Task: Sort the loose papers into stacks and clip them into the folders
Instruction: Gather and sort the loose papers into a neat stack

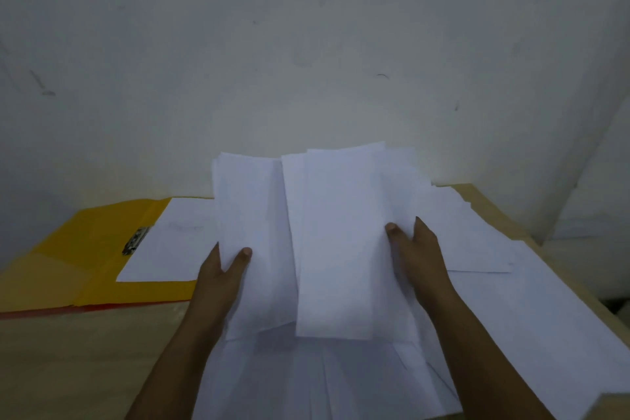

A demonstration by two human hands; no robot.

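Up front, both hands raised over the surface (85,351), gripping an uneven bundle of white papers (327,239) between them. Left hand (221,278) clamped on the bundle's left edge, thumb laid on the front sheet, fingers hidden behind. Right hand (414,249) clamped on the right edge the same way, thumb on the front, remaining fingers out of sight behind the sheets. Bundle tilted up toward the camera, sheets fanned and misaligned, top edges at different heights against the pale wall (306,44).

Below and to the right of the hands, more loose sheets (511,300) spread flat over the surface, overlapping one another, reaching toward the right edge and the near edge of the view.

To the left, lying open and flat, a yellow folder (78,249) with a metal clip (136,240) near its spine. Single white sheet (167,249) resting on the folder's right half, just beside the clip; whether held under the clip, cannot tell. Thin red edge (51,312) visible beneath the folder's near side.
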